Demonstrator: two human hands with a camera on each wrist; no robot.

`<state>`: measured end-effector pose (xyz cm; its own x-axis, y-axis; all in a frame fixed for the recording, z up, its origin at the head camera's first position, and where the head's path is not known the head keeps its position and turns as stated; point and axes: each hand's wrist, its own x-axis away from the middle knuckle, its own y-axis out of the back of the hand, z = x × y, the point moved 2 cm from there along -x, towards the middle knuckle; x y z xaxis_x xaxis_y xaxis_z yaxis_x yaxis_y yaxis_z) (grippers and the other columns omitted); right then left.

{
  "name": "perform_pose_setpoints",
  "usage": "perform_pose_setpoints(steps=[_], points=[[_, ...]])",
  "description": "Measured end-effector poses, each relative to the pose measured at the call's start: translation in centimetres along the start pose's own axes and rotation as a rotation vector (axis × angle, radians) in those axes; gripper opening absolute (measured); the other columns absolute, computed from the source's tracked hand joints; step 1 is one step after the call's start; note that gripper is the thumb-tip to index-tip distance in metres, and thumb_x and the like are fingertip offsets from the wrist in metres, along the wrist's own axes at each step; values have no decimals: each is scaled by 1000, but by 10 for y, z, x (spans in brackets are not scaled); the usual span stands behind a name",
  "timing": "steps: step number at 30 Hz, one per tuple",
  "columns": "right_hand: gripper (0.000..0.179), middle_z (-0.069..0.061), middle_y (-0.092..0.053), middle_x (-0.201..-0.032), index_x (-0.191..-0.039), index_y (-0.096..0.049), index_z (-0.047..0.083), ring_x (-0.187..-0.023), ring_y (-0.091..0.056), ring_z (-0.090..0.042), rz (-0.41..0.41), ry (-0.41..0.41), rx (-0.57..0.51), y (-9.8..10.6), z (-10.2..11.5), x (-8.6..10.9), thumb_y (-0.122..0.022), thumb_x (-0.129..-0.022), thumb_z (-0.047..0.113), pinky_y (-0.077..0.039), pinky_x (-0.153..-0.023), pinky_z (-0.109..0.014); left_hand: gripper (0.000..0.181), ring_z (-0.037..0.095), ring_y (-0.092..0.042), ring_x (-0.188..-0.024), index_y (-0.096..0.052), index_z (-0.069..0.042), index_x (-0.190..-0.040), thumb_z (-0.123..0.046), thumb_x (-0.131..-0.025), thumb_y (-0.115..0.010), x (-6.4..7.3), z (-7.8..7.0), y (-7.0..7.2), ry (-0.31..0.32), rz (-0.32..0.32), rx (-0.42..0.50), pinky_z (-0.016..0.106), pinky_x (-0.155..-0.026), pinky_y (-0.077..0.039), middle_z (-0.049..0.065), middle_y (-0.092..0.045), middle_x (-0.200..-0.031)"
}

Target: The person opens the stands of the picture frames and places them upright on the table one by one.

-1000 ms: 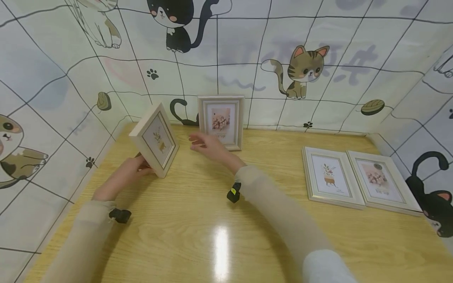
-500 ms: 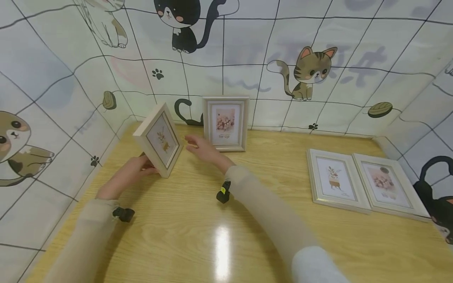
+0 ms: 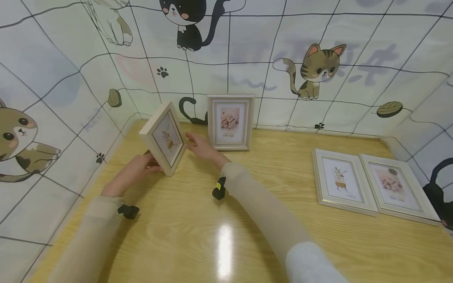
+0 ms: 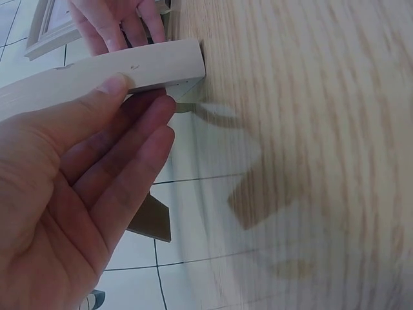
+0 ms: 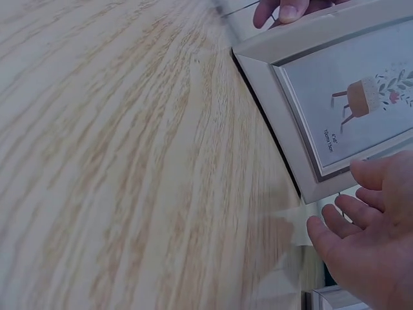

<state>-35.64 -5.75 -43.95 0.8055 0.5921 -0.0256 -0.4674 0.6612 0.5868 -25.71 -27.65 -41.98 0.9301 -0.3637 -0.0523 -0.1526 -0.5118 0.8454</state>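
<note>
While our left hand [image 3: 136, 171] pinches the plant-picture frame [image 3: 165, 138] at seven o'clock, our right hand [image 3: 204, 149], loosely spread, is at three o'clock.

Bright, even light fills the head view, with white glare [image 3: 224, 251] on the bench [image 3: 170, 243] at six o'clock and soft shadows [image 3: 114, 236] beside both sleeves [image 3: 263, 202]; print on the flat frames [image 3: 341, 179] near four o'clock blurs. Both wrist views are dimmer and greyer; lettering [image 5: 329, 139] on the tilted frame [image 5: 361, 97], at three o'clock in the right, is legible.
</note>
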Motion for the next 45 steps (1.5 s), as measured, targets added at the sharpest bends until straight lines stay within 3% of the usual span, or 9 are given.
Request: perform_pose_setpoints(steps=[9, 14, 22, 32, 39, 45], points=[[55, -14, -38, -159, -156, -27, 4, -146, -40, -28, -23, -2, -53, -1, -4, -6, -47, -105, 13, -34, -123, -39, 42, 38, -70, -106, -57, 1, -131, -17, -94, -68, -5, -1, -2, -1, -6, -3, 54, -95, -55, 25, -69, -121], [54, -16, -47, -152, -154, -33, 4, -140, -48, -28, -77, -27, -77, -1, -3, -8, -51, -104, 13, -40, -118, -37, 41, 38, -70, -105, -58, 2, -130, -17, -95, -68, -4, 0, -2, 15, -11, 3, 54, -96, -55, 25, -69, -120], [37, -16, -67, -122, -136, -56, 4, -116, -65, -26, -219, -85, 21, 0, 2, -10, -58, -101, 14, -55, -99, -33, 37, 39, -70, -105, -62, 2, -124, -18, -94, -69, 1, 0, -1, 7, -30, 6, 54, -96, -55, 24, -71, -116], [21, -11, -71, -117, -117, -62, 3, -109, -67, -22, -302, -109, 57, 3, 4, -5, -62, -98, 14, -56, -94, -31, 32, 40, -69, -108, -64, 2, -121, -14, -94, -68, 3, 7, -1, 28, -16, 70, 53, -94, -56, 24, -70, -119], [28, -14, -71, -117, -121, -61, 1, -109, -67, -25, -299, -94, -46, 5, 8, -1, -66, -96, 12, -56, -96, -32, 30, 39, -69, -108, -66, 0, -118, -17, -94, -69, 7, 20, 3, 87, -46, 84, 54, -98, -54, 21, -72, -115], [32, -9, -74, -117, -124, -67, 6, -105, -71, -23, -319, -80, -49, 5, 9, -2, -69, -93, 13, -57, -92, -30, 29, 39, -68, -108, -68, 0, -113, -23, -94, -70, 8, 30, 14, 191, -88, 65, 52, -94, -54, 21, -73, -113]])
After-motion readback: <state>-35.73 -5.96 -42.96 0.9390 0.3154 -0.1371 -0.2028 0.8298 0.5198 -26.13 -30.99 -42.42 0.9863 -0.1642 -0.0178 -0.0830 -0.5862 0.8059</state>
